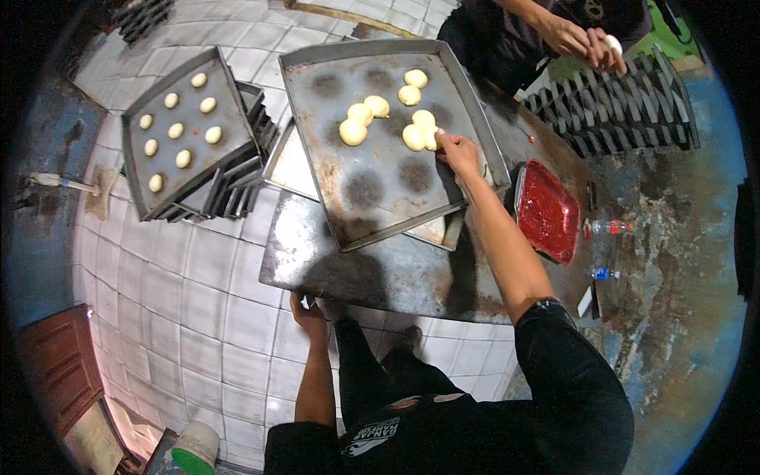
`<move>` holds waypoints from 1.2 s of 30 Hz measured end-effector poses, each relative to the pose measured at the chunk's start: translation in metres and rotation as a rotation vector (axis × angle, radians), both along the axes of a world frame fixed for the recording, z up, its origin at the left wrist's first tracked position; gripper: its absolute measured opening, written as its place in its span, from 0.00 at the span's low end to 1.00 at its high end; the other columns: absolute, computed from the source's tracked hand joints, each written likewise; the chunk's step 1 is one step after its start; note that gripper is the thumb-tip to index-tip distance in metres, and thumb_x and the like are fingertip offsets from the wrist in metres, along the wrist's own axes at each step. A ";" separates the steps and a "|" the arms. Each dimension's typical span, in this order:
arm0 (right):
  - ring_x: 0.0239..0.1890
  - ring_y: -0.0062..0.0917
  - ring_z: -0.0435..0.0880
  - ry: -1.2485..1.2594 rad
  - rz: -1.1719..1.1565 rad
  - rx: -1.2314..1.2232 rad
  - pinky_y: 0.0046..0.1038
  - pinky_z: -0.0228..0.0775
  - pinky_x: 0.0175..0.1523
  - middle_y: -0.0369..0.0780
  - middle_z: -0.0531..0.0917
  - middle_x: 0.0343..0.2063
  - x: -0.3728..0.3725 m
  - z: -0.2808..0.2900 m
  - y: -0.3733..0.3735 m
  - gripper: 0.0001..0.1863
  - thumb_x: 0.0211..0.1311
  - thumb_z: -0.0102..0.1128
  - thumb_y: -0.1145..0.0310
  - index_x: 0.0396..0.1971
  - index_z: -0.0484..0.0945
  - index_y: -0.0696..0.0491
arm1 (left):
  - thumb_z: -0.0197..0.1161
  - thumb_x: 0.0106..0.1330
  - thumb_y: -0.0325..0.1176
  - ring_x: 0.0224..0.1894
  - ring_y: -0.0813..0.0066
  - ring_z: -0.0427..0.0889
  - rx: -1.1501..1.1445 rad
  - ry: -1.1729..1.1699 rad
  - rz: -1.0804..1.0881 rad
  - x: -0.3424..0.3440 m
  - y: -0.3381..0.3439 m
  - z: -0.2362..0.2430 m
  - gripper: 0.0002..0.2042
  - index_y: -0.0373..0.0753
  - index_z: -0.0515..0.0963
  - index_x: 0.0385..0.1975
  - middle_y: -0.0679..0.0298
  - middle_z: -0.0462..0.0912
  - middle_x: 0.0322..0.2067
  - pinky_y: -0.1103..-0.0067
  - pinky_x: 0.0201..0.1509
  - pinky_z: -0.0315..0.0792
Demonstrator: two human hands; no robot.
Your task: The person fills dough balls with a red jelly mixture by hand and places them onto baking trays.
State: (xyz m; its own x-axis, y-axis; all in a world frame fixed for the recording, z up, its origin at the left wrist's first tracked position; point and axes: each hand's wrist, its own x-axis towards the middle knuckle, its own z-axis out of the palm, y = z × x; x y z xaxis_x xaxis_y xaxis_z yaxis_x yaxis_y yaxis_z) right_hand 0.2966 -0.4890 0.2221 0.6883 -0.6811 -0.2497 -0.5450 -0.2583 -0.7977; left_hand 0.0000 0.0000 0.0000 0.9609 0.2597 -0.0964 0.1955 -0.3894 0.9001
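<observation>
A large metal tray (380, 210) is seen set askew over another on a worn metal table (297, 265). Pale dough balls (353, 133) are grouped on it in three clusters: three at centre, two toward the far side, three at right. The last of these is touched by the fingertips of the right hand (457, 152); whether a ball is gripped cannot be told. The left hand (309, 313) is placed at the table's near edge. To the left, nine balls are spaced out on a stacked tray (186, 178). A red-coated pan (548, 210) is set at right. Beyond, a pale ball (612, 44) is held in a co-worker's hands (582, 43).
</observation>
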 end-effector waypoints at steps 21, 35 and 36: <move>0.36 0.17 0.80 -0.460 0.116 0.328 0.24 0.74 0.42 0.38 0.84 0.36 -0.482 0.097 0.045 0.15 0.62 0.68 0.71 0.46 0.79 0.61 | 0.49 0.79 0.45 0.30 0.82 0.72 -0.809 0.318 -0.517 -0.115 -0.358 0.322 0.17 0.37 0.75 0.37 0.69 0.77 0.29 0.79 0.33 0.68; 0.32 0.32 0.86 -0.497 0.012 -0.021 0.35 0.78 0.36 0.44 0.86 0.35 -0.581 0.073 -0.008 0.13 0.70 0.56 0.65 0.48 0.79 0.57 | 0.57 0.73 0.37 0.37 0.73 0.79 -0.302 0.406 -0.824 -0.190 -0.359 0.226 0.20 0.37 0.69 0.60 0.62 0.81 0.44 0.70 0.38 0.79; 0.34 0.38 0.85 -0.328 0.274 -0.051 0.39 0.76 0.41 0.44 0.85 0.33 -0.582 0.051 -0.008 0.13 0.69 0.55 0.62 0.45 0.79 0.54 | 0.57 0.71 0.32 0.38 0.73 0.80 -0.312 0.488 -0.873 -0.197 -0.357 0.224 0.18 0.37 0.72 0.59 0.62 0.82 0.46 0.71 0.41 0.79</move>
State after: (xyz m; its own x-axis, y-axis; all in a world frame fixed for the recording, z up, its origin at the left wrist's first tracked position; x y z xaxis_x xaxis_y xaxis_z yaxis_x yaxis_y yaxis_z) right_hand -0.2855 -0.4972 0.2728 0.8830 -0.4676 0.0421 -0.1700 -0.4019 -0.8998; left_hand -0.1974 -0.3574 0.2242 0.6416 -0.6083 -0.4672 0.3274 -0.3337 0.8840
